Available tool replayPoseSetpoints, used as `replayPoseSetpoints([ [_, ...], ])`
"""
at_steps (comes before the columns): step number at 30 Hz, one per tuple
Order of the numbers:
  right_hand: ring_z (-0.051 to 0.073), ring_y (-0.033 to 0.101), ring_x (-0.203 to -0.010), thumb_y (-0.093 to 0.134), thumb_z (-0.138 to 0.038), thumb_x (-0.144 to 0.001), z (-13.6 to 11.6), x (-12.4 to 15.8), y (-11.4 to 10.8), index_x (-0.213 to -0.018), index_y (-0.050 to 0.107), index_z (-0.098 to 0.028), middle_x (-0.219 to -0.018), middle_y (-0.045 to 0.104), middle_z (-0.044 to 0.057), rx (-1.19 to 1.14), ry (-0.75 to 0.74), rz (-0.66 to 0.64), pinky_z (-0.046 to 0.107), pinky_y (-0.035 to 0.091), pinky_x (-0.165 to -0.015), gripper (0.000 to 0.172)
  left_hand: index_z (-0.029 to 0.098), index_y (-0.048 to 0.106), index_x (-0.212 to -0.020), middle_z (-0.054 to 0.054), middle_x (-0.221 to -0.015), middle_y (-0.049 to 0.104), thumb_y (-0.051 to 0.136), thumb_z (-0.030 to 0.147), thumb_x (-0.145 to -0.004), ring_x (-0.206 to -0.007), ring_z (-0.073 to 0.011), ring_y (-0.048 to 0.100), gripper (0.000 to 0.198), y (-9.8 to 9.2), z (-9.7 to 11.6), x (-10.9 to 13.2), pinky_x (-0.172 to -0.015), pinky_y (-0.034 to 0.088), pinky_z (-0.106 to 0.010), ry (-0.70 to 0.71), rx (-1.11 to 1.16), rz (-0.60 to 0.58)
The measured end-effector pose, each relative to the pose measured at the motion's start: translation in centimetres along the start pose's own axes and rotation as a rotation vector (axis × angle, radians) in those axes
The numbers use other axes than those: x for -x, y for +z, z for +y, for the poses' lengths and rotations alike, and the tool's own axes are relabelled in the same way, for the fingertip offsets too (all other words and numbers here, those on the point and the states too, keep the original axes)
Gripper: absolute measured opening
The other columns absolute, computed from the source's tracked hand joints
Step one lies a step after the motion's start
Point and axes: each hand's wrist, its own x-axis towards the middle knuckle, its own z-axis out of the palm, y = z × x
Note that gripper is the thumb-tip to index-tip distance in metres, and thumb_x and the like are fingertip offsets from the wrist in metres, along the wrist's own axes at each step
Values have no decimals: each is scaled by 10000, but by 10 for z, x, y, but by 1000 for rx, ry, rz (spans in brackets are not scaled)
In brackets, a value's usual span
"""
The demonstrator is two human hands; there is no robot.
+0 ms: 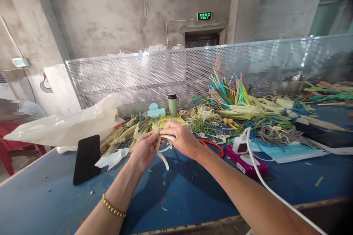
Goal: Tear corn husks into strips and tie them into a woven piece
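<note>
My left hand and my right hand meet above the middle of the blue table. Both are closed, fingers pinching pale strips that look like corn husk. One strip end curls down below the fingers, and another piece sticks up past my left hand. A short pale length lies under my right fingers. The exact grip is partly hidden by the fingers. Left of my hands lie a crumpled white paper and a bundle of dry husks. A red ring lies near my right wrist.
A black phone lies at left beside a large plastic bag. Behind stand a green bottle and colourful pipe cleaners. At right are a purple power strip with a white cable, a face mask and a perforated metal screen behind.
</note>
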Motion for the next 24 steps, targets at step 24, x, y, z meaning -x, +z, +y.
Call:
replayPoseSetpoints([
  [24,115,571,-645,592,-60,-794,-1,0,12,-784,746,-165,-722,696,5,-227,317,-102,211,391,-595,186,135,552,-593,58,-546,504,815,242,-640,-507,-36,440,288,-10,-2,-9,-529,381,-176,200,61,124],
])
